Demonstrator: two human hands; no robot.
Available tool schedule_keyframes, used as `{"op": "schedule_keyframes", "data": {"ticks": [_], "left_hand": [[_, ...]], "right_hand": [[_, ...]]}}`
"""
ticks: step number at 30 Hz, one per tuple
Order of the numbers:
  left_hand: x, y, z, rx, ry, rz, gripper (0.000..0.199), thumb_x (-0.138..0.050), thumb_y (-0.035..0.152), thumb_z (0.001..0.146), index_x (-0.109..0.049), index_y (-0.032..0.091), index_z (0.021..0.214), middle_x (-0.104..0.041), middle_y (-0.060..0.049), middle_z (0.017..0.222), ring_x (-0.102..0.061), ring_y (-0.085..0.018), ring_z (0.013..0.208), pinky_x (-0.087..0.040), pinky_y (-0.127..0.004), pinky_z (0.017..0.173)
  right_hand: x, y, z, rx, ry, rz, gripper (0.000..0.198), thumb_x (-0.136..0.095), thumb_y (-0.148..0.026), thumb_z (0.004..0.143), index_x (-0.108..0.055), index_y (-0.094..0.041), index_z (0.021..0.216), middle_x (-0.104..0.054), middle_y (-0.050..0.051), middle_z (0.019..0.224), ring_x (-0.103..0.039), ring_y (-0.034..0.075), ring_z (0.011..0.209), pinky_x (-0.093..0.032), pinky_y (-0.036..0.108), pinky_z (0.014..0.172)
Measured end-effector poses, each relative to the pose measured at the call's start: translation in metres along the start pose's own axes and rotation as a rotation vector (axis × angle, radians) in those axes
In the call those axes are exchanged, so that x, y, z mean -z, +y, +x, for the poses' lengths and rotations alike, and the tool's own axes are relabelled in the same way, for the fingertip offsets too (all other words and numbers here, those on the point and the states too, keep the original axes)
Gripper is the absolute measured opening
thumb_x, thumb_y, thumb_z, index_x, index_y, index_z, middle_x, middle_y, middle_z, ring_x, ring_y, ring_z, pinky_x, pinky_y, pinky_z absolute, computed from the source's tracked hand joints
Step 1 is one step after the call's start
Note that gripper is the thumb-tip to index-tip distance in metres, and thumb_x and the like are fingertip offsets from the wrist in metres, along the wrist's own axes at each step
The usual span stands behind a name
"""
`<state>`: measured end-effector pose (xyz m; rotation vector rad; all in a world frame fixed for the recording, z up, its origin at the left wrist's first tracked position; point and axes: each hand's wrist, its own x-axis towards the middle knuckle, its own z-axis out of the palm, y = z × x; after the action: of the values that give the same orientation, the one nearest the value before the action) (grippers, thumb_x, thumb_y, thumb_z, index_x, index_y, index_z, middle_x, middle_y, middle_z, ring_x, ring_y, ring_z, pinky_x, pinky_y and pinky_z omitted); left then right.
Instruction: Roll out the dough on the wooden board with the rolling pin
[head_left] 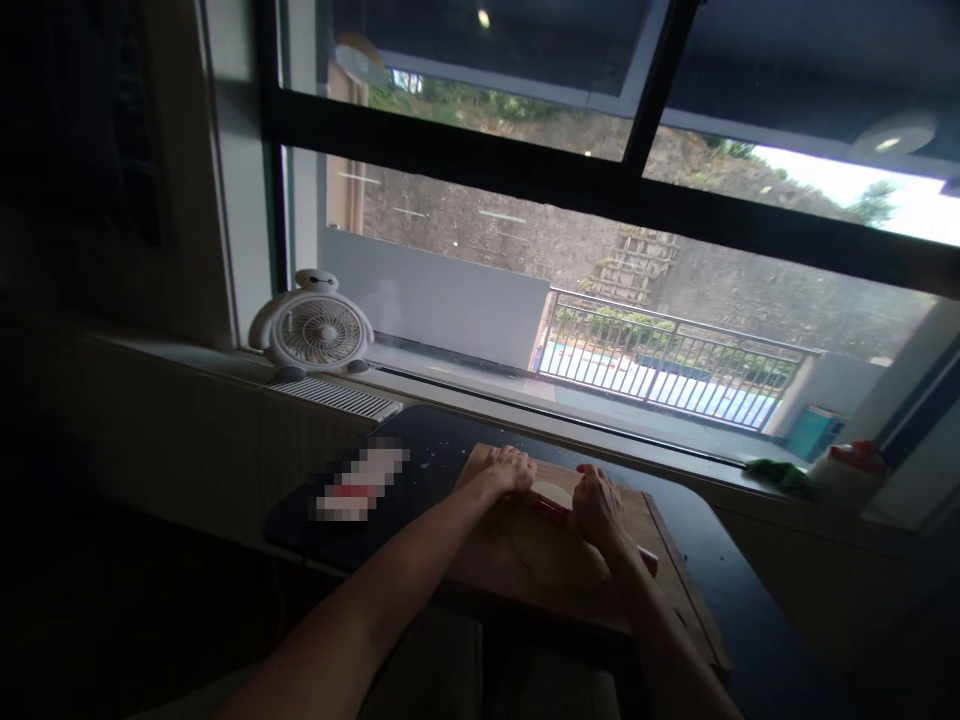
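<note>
A reddish-brown rolling pin (551, 507) lies slantwise over a pale, flat sheet of dough (553, 491). Under both is a wooden board (517, 590) on a dark table. The fingers of my left hand (512, 468) are closed over the pin's left part. Farther right, my right hand (598, 503) grips the pin, whose right end shows beside my wrist. My hands cover parts of the pin, and the dough's near edge is hard to make out in the dim light.
A blurred-out item (360, 485) lies on the dark table (442, 430), left of the board. On the window ledge are a white fan (322, 330), a green cloth-like thing (780, 475) and a pale container with an orange top (851, 475). The window rises behind the table.
</note>
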<state>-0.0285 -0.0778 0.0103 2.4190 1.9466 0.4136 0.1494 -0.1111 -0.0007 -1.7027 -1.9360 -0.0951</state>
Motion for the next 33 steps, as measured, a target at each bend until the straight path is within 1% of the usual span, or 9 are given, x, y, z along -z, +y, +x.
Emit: {"op": "schedule_keyframes", "data": {"ticks": [5, 10, 13, 16, 19, 23, 26, 29, 33], "left_hand": [[0.005, -0.005, -0.028, -0.104, -0.020, -0.026, 0.040, -0.028, 0.040, 0.093, -0.061, 0.020, 0.105, -0.059, -0.009, 0.123, -0.043, -0.026, 0.124, -0.027, -0.048, 0.104], [0.006, -0.019, -0.082, -0.198, 0.038, -0.048, 0.041, -0.026, 0.037, 0.094, -0.057, 0.020, 0.114, -0.056, -0.008, 0.129, -0.037, -0.024, 0.129, -0.024, -0.045, 0.108], [0.003, -0.024, -0.097, -0.220, 0.098, -0.053, 0.042, -0.025, 0.037, 0.094, -0.054, 0.020, 0.119, -0.053, -0.006, 0.132, -0.032, -0.024, 0.133, -0.021, -0.048, 0.109], [0.001, -0.021, -0.090, -0.165, 0.116, -0.040, 0.043, -0.022, 0.037, 0.095, -0.054, 0.021, 0.119, -0.051, -0.005, 0.134, -0.026, -0.023, 0.136, -0.014, -0.050, 0.111], [0.000, -0.013, -0.064, -0.079, 0.063, -0.036, 0.041, -0.023, 0.036, 0.094, -0.055, 0.021, 0.116, -0.051, -0.005, 0.134, -0.023, -0.024, 0.137, -0.007, -0.053, 0.111], [-0.001, -0.006, -0.022, -0.016, -0.008, -0.048, 0.035, -0.035, 0.038, 0.090, -0.060, 0.020, 0.107, -0.057, -0.010, 0.127, -0.033, -0.030, 0.132, -0.016, -0.059, 0.105], [0.000, -0.003, -0.008, 0.004, -0.015, -0.050, 0.035, -0.036, 0.035, 0.088, -0.062, 0.017, 0.103, -0.058, -0.014, 0.124, -0.037, -0.033, 0.128, -0.020, -0.061, 0.103], [0.002, -0.004, -0.019, -0.023, 0.006, -0.048, 0.038, -0.033, 0.035, 0.090, -0.063, 0.016, 0.103, -0.058, -0.013, 0.125, -0.035, -0.031, 0.129, -0.016, -0.060, 0.106], [0.003, -0.016, -0.064, -0.084, 0.078, -0.033, 0.042, -0.027, 0.040, 0.093, -0.060, 0.021, 0.110, -0.054, -0.007, 0.130, -0.030, -0.024, 0.133, -0.014, -0.052, 0.110]], "right_hand": [[0.007, -0.003, -0.035, 0.051, -0.164, -0.026, 0.038, -0.030, -0.023, 0.090, -0.054, -0.020, 0.119, -0.059, 0.009, 0.115, -0.051, 0.024, 0.105, -0.037, 0.033, 0.084], [0.024, -0.027, -0.085, 0.169, -0.124, -0.044, 0.034, -0.029, -0.026, 0.094, -0.055, -0.023, 0.115, -0.060, 0.006, 0.112, -0.048, 0.022, 0.110, -0.035, 0.033, 0.090], [0.030, -0.028, -0.098, 0.240, -0.139, -0.043, 0.034, -0.030, -0.026, 0.094, -0.055, -0.024, 0.116, -0.058, 0.005, 0.116, -0.041, 0.023, 0.119, -0.030, 0.035, 0.097], [0.029, -0.010, -0.085, 0.228, -0.160, -0.054, 0.036, -0.028, -0.026, 0.094, -0.053, -0.024, 0.120, -0.056, 0.005, 0.121, -0.036, 0.022, 0.125, -0.032, 0.034, 0.095], [0.026, 0.014, -0.057, 0.125, -0.178, -0.135, 0.036, -0.027, -0.028, 0.095, -0.057, -0.022, 0.114, -0.059, 0.008, 0.114, -0.044, 0.023, 0.116, -0.035, 0.035, 0.092], [0.023, 0.027, -0.032, 0.099, -0.261, -0.239, 0.032, -0.031, -0.031, 0.094, -0.061, -0.022, 0.101, -0.061, 0.009, 0.105, -0.050, 0.024, 0.106, -0.038, 0.036, 0.086], [0.026, 0.022, -0.037, 0.114, -0.262, -0.239, 0.032, -0.032, -0.031, 0.094, -0.061, -0.024, 0.103, -0.060, 0.009, 0.108, -0.048, 0.025, 0.111, -0.038, 0.038, 0.087], [0.031, 0.010, -0.058, 0.131, -0.213, -0.222, 0.034, -0.030, -0.034, 0.095, -0.061, -0.025, 0.104, -0.058, 0.008, 0.117, -0.039, 0.027, 0.124, -0.034, 0.042, 0.094], [0.029, -0.007, -0.100, 0.114, -0.118, -0.194, 0.042, -0.026, -0.042, 0.095, -0.055, -0.024, 0.120, -0.049, 0.008, 0.132, -0.027, 0.027, 0.133, -0.031, 0.046, 0.100]]}}
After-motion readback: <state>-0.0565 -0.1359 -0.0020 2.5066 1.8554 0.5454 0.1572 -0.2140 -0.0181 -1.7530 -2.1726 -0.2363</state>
